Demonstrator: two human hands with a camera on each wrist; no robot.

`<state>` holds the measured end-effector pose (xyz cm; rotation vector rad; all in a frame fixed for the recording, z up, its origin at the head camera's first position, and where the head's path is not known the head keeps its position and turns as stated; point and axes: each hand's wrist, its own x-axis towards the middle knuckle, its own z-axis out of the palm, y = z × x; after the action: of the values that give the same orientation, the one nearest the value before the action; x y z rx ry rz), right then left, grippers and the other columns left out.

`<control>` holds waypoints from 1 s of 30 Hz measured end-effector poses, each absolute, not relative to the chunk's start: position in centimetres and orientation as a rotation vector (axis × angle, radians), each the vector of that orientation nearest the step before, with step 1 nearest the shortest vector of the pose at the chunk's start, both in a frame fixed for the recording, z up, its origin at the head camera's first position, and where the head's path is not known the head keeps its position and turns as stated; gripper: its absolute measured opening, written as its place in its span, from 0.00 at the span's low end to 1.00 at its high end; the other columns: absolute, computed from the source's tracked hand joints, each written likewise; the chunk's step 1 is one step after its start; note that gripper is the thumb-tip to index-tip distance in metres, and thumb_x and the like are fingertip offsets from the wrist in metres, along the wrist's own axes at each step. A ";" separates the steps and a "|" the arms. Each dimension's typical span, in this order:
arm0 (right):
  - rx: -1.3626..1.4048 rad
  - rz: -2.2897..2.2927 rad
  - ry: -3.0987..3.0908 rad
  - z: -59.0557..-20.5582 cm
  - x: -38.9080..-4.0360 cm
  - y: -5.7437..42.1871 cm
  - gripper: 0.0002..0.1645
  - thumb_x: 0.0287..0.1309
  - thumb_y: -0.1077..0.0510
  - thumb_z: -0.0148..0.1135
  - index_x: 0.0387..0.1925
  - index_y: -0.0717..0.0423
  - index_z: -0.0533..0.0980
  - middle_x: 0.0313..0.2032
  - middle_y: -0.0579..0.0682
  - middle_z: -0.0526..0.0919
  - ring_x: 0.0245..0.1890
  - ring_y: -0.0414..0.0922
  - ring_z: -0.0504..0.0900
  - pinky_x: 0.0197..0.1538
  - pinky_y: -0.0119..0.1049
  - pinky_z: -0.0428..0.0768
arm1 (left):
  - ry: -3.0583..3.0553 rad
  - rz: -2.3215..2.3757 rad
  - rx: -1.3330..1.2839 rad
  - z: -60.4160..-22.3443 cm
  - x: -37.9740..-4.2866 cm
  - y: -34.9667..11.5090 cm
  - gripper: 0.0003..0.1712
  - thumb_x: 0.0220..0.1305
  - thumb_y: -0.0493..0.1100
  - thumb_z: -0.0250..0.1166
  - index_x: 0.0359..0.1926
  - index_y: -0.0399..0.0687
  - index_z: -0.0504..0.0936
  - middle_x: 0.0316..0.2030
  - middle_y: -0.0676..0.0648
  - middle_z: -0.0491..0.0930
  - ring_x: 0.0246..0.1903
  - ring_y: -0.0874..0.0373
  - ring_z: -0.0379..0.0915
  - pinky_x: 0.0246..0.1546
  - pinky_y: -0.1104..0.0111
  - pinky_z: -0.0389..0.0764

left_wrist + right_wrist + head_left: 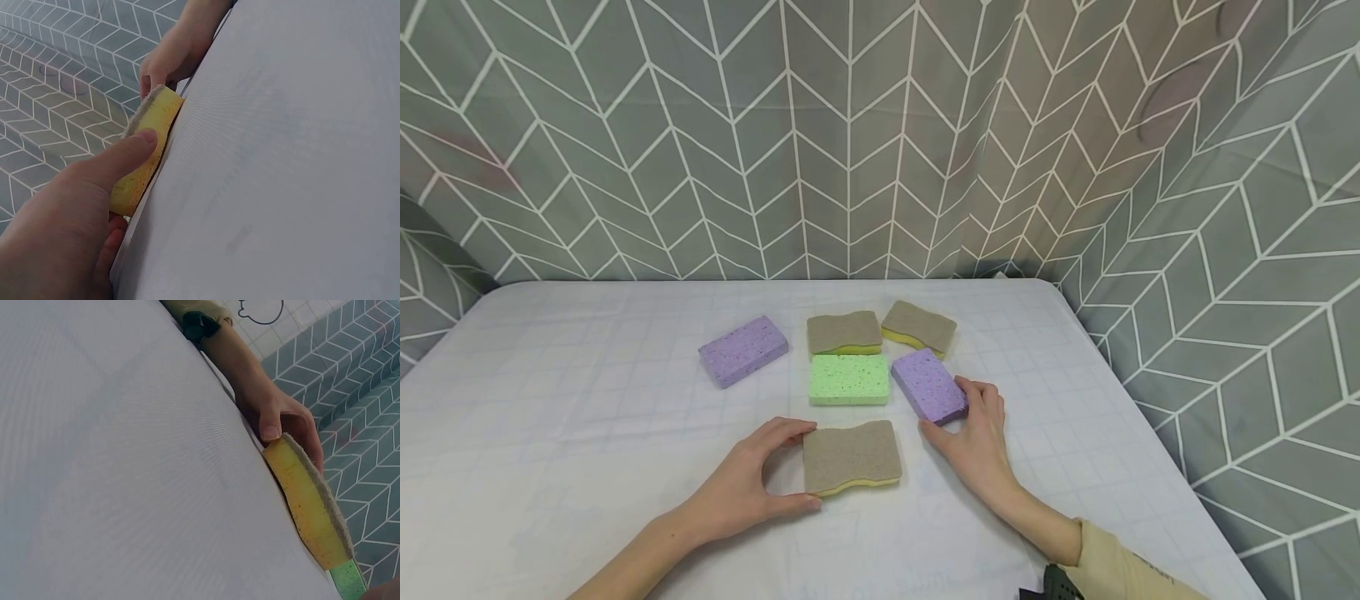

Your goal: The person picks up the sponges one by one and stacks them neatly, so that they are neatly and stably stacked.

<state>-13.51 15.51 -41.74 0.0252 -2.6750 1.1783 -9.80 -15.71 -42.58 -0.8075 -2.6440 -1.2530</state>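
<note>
My left hand (741, 487) grips the left side of a scrub sponge (853, 457) that lies flat near the front, beige pad up and yellow foam below. In the left wrist view the thumb presses on the yellow foam edge. To the right, my right hand (977, 446) holds a purple sponge (927, 385) by its near end, thumb on one side and fingers on the other. That sponge sits at a slant beside a green speckled sponge (848, 380). From the right wrist, the left hand (278, 412) shows at the far end of the scrub sponge (309, 503).
Behind the green sponge lies a second scrub sponge (844, 332), with a third scrub sponge (920, 325) angled to its right. Another purple sponge (743, 351) rests off to the left. A white cloth (587, 400) covers the table, and a patterned grey curtain (820, 142) hangs behind.
</note>
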 end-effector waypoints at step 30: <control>0.031 1.266 -2.636 -41.6 -13.4 15.7 0.48 0.49 0.57 0.77 0.69 0.66 0.64 0.61 0.58 0.64 0.65 0.53 0.59 0.68 0.47 0.63 | -2.591 -1.273 -0.860 -42.8 -9.9 -15.8 0.45 0.45 0.59 0.81 0.63 0.51 0.75 0.54 0.63 0.77 0.52 0.64 0.76 0.58 0.68 0.78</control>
<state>-13.42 15.66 -41.57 0.0308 -2.6363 1.2658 -9.86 -15.77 -42.77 -0.8599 -2.5912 -1.2726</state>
